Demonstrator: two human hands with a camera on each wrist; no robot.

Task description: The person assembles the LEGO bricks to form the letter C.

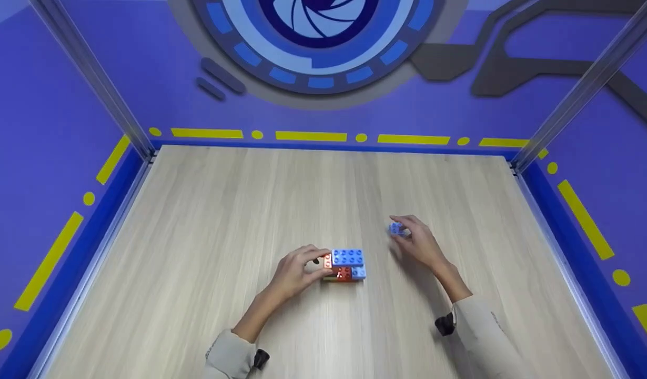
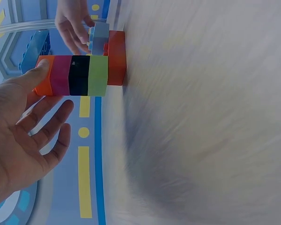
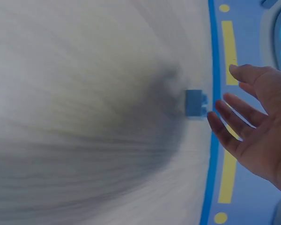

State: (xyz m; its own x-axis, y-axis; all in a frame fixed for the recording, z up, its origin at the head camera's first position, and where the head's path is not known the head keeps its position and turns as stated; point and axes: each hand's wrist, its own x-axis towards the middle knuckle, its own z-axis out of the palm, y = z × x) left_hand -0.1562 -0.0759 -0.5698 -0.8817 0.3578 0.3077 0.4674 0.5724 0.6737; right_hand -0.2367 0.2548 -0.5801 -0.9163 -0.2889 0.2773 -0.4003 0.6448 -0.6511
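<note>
My left hand (image 1: 294, 271) pinches the upper end of a toy brick stack between thumb and fingers, at an orange brick (image 2: 44, 77). Below that, in the left wrist view, come a magenta brick (image 2: 61, 76), a black brick (image 2: 78, 76), a lime green brick (image 2: 98, 76) and a red base brick (image 2: 117, 58). A long blue brick (image 1: 347, 257) sits on top, and a small light blue brick (image 1: 359, 273) stands on the base. My right hand (image 1: 419, 243) hovers with spread fingers by a loose small blue brick (image 3: 194, 103), apart from it in the right wrist view.
A light wood-grain table (image 1: 239, 200) lies under both hands. Blue-purple panels (image 1: 160, 105) with yellow markings enclose its back and sides, and metal posts (image 1: 100, 89) rise at the back corners.
</note>
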